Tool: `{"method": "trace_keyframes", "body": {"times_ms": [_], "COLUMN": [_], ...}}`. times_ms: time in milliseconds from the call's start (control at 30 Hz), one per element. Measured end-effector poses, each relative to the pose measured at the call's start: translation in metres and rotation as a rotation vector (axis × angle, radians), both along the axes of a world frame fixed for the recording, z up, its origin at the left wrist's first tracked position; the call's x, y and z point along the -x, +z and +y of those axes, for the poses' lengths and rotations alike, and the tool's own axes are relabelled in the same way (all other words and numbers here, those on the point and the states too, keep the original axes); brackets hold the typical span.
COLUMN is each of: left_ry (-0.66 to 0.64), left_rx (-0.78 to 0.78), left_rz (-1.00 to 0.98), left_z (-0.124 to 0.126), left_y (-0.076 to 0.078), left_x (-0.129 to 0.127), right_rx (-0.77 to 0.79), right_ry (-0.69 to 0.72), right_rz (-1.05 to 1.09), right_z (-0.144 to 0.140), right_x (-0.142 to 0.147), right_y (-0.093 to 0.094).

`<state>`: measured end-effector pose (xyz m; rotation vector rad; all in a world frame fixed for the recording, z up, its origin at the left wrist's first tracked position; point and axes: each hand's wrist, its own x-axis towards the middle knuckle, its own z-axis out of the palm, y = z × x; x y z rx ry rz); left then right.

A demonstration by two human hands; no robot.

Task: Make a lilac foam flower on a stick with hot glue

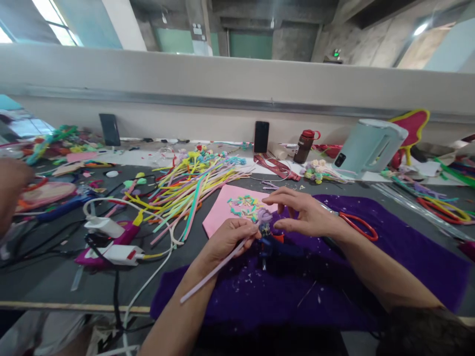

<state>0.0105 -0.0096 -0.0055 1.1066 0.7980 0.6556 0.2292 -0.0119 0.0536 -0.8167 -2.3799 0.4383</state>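
My left hand (227,238) grips a long pale lilac pipe cleaner (211,272) that slants down to the lower left. Its upper end is curled into a small lilac coil (264,214) between both hands. My right hand (302,213) pinches at that coil from the right, fingers bent over it. Just below the hands a dark blue tool with an orange part (273,244) lies on the purple cloth (371,267). A pink sheet (218,210) with small coloured pieces lies just beyond the hands.
A heap of coloured pipe cleaners (189,188) spreads at centre left. Red-handled scissors (358,225) lie right of my right hand. White plugs and cables (111,237) sit at left. Farther back stand a phone (261,136), a bottle (305,145) and a pale kettle (367,146). Another person's hand (11,188) shows at far left.
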Motion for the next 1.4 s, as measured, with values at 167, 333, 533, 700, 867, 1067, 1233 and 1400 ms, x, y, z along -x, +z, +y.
{"method": "trace_keyframes", "body": {"times_ms": [167, 333, 533, 700, 867, 1067, 1233, 1400], "left_ry": [-0.004, 0.021, 0.098, 0.203, 0.299, 0.290, 0.260, 0.314], "left_rx": [-0.003, -0.008, -0.029, -0.005, -0.049, -0.148, -0.190, -0.119], "left_rz": [-0.014, -0.022, -0.063, -0.079, -0.117, -0.100, -0.089, -0.134], "left_z": [0.000, -0.001, 0.001, 0.000, 0.000, -0.002, -0.008, -0.010], "left_y": [-0.001, 0.000, -0.001, -0.001, -0.002, -0.004, -0.002, -0.001], "left_x": [0.000, -0.001, -0.002, -0.004, -0.006, -0.011, -0.018, -0.019], "right_rx": [0.014, 0.023, 0.141, 0.464, 0.704, 0.864, 0.972, 1.021], "right_ry": [0.014, 0.008, -0.134, -0.064, -0.016, 0.000, -0.034, -0.058], "right_rz": [0.004, 0.041, 0.129, 0.205, 0.242, 0.404, 0.539, 0.499], "right_z": [0.001, 0.002, 0.012, 0.015, 0.008, -0.004, -0.004, -0.006], "right_x": [0.001, 0.000, 0.000, 0.006, 0.020, 0.044, 0.046, 0.046], "right_y": [-0.003, -0.005, -0.012, -0.027, -0.039, -0.050, -0.058, -0.061]}}
